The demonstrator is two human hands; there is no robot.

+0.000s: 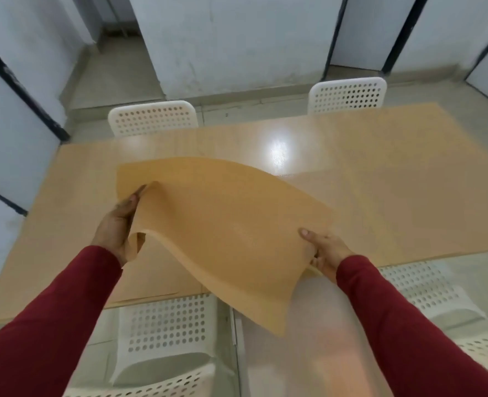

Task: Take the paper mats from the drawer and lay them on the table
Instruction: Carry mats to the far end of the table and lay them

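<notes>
From my feed the biggest thing is the long light-wood laminate table (351, 179), glossy with a glare spot near the middle. White perforated plastic chairs (153, 117) sit on the far side, and more of them are tucked in on my side. Above the table's near half there's a large tan paper mat (222, 224), floppy and curved, lifted off the surface with one corner drooping past the near edge. The left hand (116, 227) is clamped on the mat's left edge, which curls over against the palm. The right hand (323, 250) is pinching the right edge, thumb on top, fingers under. Both arms are in dark red sleeves (409, 325).
</notes>
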